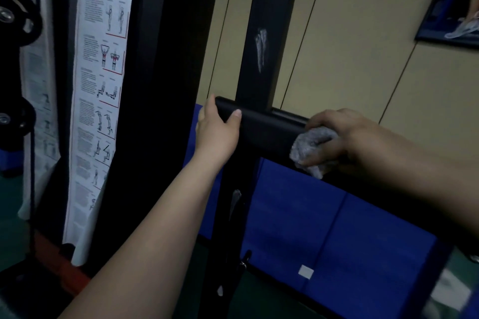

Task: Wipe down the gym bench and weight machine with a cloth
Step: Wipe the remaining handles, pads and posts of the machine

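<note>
A black padded roller (264, 127) sticks out sideways from the weight machine's dark upright post (267, 41). My left hand (217, 127) grips the roller's left end, thumb over the top. My right hand (342, 134) holds a crumpled grey cloth (311, 147) and presses it against the roller's right part. The post carries a whitish smear at mid height.
A tall exercise chart (98, 101) hangs on the machine's black side panel at the left. Black weight plates (18, 21) sit at the far left. Blue wall padding (324, 228) runs below the roller. A framed poster (453, 0) hangs at the upper right.
</note>
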The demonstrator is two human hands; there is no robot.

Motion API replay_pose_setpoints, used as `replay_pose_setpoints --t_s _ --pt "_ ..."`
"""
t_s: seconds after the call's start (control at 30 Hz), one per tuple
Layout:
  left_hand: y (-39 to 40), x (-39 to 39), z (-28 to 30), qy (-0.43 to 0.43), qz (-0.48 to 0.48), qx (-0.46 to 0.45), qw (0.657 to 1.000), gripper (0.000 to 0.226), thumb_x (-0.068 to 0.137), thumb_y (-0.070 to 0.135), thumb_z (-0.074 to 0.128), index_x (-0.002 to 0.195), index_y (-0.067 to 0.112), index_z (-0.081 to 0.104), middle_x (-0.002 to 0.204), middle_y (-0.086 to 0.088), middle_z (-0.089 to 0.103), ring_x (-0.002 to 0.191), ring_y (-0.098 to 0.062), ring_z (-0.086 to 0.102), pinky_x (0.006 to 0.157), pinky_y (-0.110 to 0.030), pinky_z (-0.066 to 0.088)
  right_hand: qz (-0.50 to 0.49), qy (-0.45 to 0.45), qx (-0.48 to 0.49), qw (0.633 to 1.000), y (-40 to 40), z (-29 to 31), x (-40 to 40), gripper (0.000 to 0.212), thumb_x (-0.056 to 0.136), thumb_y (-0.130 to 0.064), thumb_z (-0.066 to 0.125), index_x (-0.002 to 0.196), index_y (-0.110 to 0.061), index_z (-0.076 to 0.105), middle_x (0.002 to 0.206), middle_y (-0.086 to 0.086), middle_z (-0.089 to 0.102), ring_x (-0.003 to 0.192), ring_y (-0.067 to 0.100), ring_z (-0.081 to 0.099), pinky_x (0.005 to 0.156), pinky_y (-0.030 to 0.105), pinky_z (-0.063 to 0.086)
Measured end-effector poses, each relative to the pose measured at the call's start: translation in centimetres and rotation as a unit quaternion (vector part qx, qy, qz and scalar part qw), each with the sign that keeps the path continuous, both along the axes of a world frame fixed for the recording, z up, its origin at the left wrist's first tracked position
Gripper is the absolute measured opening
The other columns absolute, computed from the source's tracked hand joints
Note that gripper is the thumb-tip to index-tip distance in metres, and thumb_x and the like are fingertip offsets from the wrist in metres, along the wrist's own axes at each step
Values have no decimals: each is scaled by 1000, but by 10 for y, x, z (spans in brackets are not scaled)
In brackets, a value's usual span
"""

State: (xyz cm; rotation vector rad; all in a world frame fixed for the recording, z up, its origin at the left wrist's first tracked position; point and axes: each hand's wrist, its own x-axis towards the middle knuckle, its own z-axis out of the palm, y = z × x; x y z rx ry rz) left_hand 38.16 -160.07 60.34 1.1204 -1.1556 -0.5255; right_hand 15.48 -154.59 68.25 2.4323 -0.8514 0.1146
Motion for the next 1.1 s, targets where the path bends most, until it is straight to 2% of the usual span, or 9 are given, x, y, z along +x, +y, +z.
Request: replay_pose_setpoints --t_s 0.2,0.3,0.43,0.53,0.73,0.83,0.93,1.03,1.1 --pt "0 4 -2 16 1 -16 1000 66 96 37 53 151 29 19 156 1 24 139 -19 30 107 -32 32 70 -42 -80 993 -28 -24 64 30 80 -25 73 108 -37 72 132 7 53 120 30 48 91 46 44" --pt "-1 4 -5 23 1 -24 999 65 95 37 54 151 29 22 155 2 27 138 -17 32 101 -25 30 80 -40 -53 995 -35 -17 67 30 78 -23 77 105 -36 73 132 6 53 121 28 47 93 39 42" --pt "-3 8 -7 66 -27 -26 997 63 93 33 58 148 32 29 148 3 40 130 -17 44 102 -30 42 78 -107 28 991 -18 -7 26 24 80 -28 71 102 -37 73 130 -2 50 119 13 45 95 17 38" --pt "-1 8 -5 77 -28 -19 996 61 92 30 58 147 32 32 143 4 45 125 -16 48 101 -30 44 56 -159 52 984 -15 -3 20 34 79 -14 74 100 -41 71 123 -11 45 113 8 46 95 23 43" --pt "-4 11 4 17 21 -11 1000 57 86 36 63 138 26 45 135 0 51 116 -18 55 100 -39 48 38 -279 -49 958 -56 34 55 32 86 -22 68 118 -26 67 118 -3 40 105 13 47 93 18 39" --pt "-10 12 12 -65 72 -6 995 62 87 43 62 142 23 42 143 -3 44 128 -23 46 106 -39 41 53 -225 -100 968 -87 52 77 40 88 -23 66 127 -17 59 121 -2 39 94 5 45 83 5 38" --pt "-19 15 21 -112 83 9 990 56 85 50 61 136 30 50 136 2 52 118 -19 53 98 -37 47 92 -94 -163 978 -110 56 85 43 86 -21 67 127 -24 57 131 12 44 110 22 46 93 30 44" --pt "-29 17 35 -129 40 34 990 59 85 52 61 139 35 45 132 7 55 102 -11 56 88 -30 48 113 45 -268 956 -121 79 86 45 83 -26 68 126 -36 59 131 16 47 116 37 44 89 47 42" --pt "-39 19 48 -158 33 49 986 67 82 55 62 143 37 40 133 6 57 106 -13 58 90 -29 47 96 -10 -328 940 -127 112 92 40 80 -26 72 118 -34 65 125 19 52 112 42 49 85 47 42"
